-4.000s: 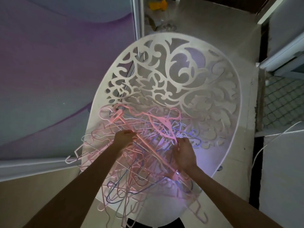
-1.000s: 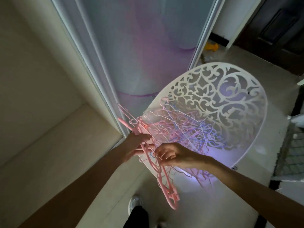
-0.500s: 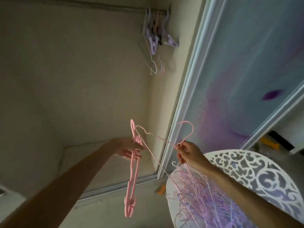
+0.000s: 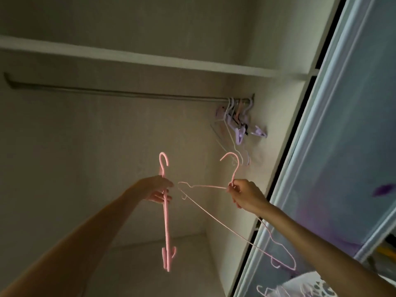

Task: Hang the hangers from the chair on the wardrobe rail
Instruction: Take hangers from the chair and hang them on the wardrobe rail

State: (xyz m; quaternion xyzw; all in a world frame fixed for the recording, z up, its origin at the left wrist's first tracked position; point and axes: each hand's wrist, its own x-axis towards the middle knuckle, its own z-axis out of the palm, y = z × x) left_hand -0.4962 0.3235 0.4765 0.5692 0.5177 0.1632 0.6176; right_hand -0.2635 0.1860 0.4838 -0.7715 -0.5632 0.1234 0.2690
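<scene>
My left hand (image 4: 157, 189) grips a thick pink plastic hanger (image 4: 166, 224) that hangs edge-on, its hook up and a clip at its lower end. My right hand (image 4: 246, 196) pinches the neck of a thin pink wire hanger (image 4: 216, 213), whose hook points up and whose frame slants down to the right. Both hands are raised inside the wardrobe, well below the dark rail (image 4: 120, 95). Several purple, white and pink hangers (image 4: 236, 121) hang bunched at the rail's right end. A corner of the white cut-out chair (image 4: 308, 287) with hangers on it shows at the bottom right.
A pale shelf (image 4: 132, 57) runs above the rail. The wardrobe's sliding door (image 4: 342, 146), with a blue and purple pattern, stands at the right. The wardrobe floor (image 4: 150, 260) lies far below the hands. Most of the rail to the left is bare.
My view has tilted from the chair up into the wardrobe. Both hands have lifted the two pink hangers higher toward the rail, and the chair has dropped almost out of view.
</scene>
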